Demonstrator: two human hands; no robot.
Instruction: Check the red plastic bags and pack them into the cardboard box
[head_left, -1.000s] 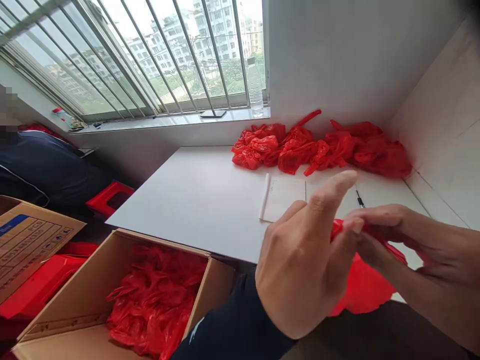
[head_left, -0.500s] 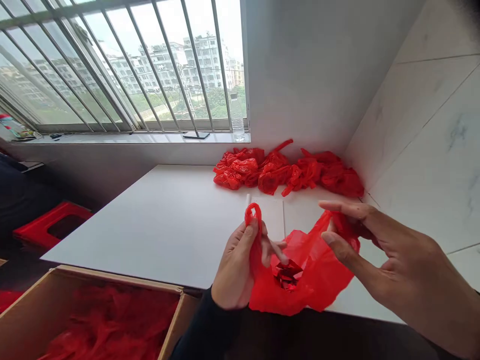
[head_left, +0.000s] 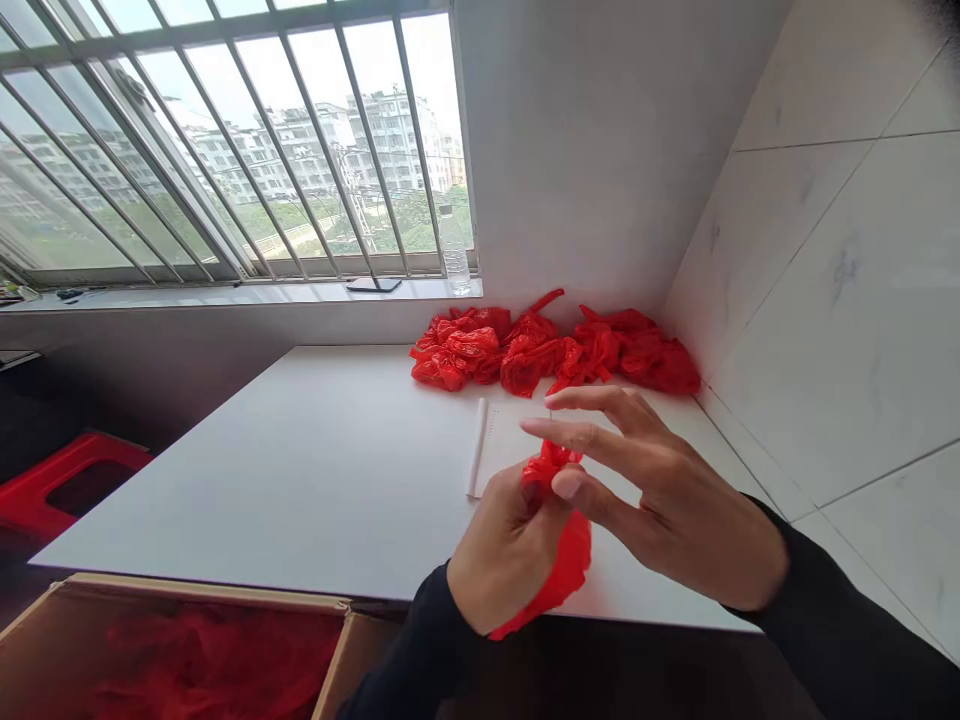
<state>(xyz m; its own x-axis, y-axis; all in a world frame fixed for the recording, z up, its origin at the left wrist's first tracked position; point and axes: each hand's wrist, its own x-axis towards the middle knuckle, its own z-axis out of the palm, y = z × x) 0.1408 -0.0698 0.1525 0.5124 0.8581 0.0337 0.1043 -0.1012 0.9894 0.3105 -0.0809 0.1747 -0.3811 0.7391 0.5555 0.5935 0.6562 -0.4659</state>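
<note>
My left hand (head_left: 510, 550) is closed around the gathered neck of a red plastic bag (head_left: 571, 562). The bag's bunched top sticks out above my left fist, and its body hangs below, partly hidden behind that hand. My right hand (head_left: 660, 490) is just to the right, fingers stretched out and apart over the bunched top. Its thumb tip is right beside the red plastic; whether it touches, I cannot tell. Behind my hands, a white booklet or pad (head_left: 501, 440) lies on the white table (head_left: 322, 470).
Crumpled red plastic bags (head_left: 465, 350) are heaped along the wall at the table's back. An open cardboard box (head_left: 202, 592) with red plastic inside stands at the lower left. A red stool (head_left: 82, 460) is beyond it. The sill holds a clear bottle (head_left: 454, 255) and a phone (head_left: 373, 285).
The bag's spread mouth is now gathered into my left fist. My right hand let go of its side of the bag and came left to the bunched top. The view shifted slightly right.
</note>
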